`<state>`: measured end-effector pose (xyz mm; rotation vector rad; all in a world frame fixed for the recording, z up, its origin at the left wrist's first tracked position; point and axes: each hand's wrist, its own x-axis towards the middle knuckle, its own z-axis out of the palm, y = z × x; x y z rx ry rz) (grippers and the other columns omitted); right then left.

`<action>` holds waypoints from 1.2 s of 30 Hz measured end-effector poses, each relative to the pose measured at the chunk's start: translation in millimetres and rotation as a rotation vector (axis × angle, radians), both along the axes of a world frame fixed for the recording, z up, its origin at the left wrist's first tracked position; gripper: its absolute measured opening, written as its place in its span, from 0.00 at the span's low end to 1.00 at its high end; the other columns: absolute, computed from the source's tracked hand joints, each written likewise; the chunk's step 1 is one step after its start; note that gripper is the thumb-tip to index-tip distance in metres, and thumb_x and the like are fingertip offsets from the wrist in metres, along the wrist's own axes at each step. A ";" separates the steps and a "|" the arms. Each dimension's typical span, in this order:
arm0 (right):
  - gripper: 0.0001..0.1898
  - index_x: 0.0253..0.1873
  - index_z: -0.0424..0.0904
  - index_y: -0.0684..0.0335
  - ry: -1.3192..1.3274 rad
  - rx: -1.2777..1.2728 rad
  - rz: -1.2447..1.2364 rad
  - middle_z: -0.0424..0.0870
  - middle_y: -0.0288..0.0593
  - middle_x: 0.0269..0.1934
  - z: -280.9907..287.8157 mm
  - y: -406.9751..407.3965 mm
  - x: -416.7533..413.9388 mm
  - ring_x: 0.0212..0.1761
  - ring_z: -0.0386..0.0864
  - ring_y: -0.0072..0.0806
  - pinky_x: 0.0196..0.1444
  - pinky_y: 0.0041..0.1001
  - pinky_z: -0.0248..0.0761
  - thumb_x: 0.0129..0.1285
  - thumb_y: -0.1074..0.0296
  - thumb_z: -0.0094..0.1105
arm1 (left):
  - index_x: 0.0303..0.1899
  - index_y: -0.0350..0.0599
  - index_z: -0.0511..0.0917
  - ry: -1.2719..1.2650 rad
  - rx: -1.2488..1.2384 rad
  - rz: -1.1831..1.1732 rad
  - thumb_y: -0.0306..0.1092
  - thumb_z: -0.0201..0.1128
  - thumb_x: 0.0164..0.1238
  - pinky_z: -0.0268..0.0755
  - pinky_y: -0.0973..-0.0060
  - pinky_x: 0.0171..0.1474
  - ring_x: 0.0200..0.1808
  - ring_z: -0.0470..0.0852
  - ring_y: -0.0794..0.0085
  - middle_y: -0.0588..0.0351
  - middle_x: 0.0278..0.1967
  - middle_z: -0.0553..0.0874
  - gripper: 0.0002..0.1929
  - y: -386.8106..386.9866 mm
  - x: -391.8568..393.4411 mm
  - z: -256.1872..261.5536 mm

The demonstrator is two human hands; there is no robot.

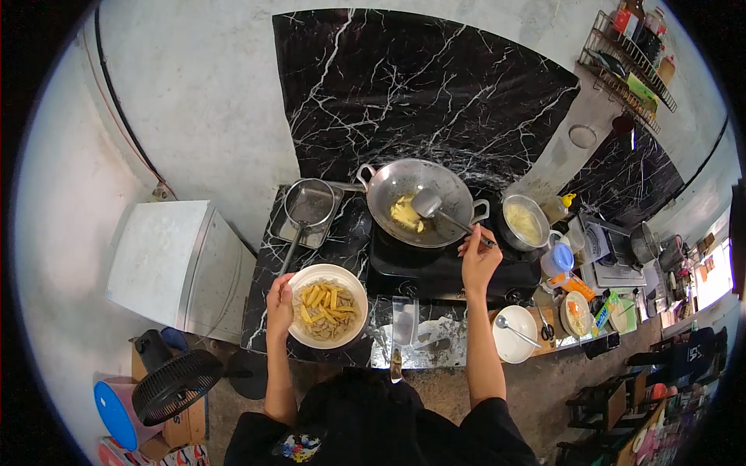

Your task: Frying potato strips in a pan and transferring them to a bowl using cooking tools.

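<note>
My left hand (280,306) grips the rim of a cream bowl (294,333) with pale sliced pieces and yellow fried sticks in it. With my right hand (481,259) I hold the handle of a metal spatula (427,203), its blade inside a metal wok (449,175). Yellow food pieces (405,213) lie in the wok beside the blade. The wok sits on a black gas stove (425,274). Left of it, a mesh strainer (311,202) rests over a rectangular metal tray (317,237), its handle pointing towards the bowl.
A metal pot (524,242) of pale yellow contents stands right of the wok. In front are a cleaver (404,323), a white bowl with a ladle (513,352) and scissors (546,331). A blue-lidded pitcher (558,260) stands further right. A black fan (178,387) is at lower left.
</note>
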<state>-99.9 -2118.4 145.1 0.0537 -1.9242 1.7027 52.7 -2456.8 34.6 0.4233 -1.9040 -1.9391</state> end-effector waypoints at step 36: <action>0.15 0.38 0.76 0.75 -0.076 -0.237 0.044 0.76 0.42 0.22 -6.6 12.3 -22.7 0.19 0.76 0.22 0.19 0.22 0.74 0.72 0.66 0.49 | 0.52 0.37 0.74 0.007 -0.043 -0.006 0.35 0.47 0.75 0.67 0.77 0.53 0.46 0.77 0.73 0.54 0.44 0.80 0.14 -0.5 0.2 -1.2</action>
